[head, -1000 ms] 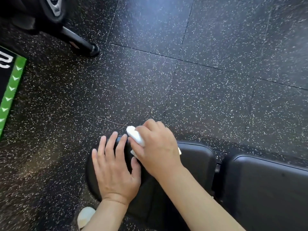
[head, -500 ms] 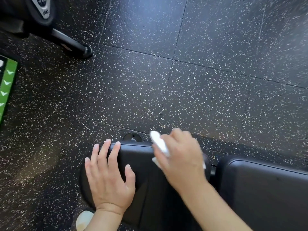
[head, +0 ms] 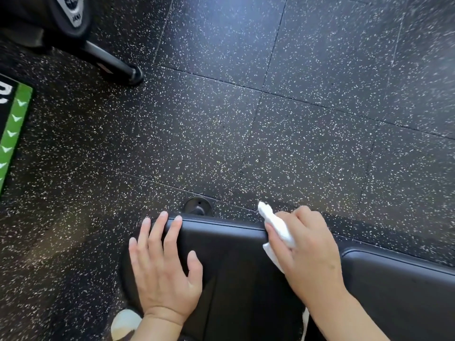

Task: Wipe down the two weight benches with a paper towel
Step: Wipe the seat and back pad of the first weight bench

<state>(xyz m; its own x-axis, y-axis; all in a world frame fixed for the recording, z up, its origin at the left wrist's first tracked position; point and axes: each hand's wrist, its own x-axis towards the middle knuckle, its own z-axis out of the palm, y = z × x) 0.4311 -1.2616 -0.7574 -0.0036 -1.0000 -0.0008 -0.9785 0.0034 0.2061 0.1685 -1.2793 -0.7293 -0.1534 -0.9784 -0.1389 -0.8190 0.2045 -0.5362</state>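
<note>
we press our left hand [head: 164,271] flat, fingers straight, on the black padded bench seat [head: 234,264]. our right hand [head: 307,252] grips the white paper towel [head: 277,225] at the seat's far edge. a second black pad [head: 398,291] sits just beside, a green mat [head: 14,134] and a black machine leg [head: 110,61] well apart on the speckled floor [head: 270,131]

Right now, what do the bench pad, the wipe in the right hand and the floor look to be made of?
Bench pad: black vinyl or leather-like upholstery, smooth with a soft sheen and a piped seam along its edge.
Wipe: white paper towel, matte and crumpled, gripped by the right hand.
Floor: likely rubber tiles, black with pale flecks, straight seams between squares.
</note>
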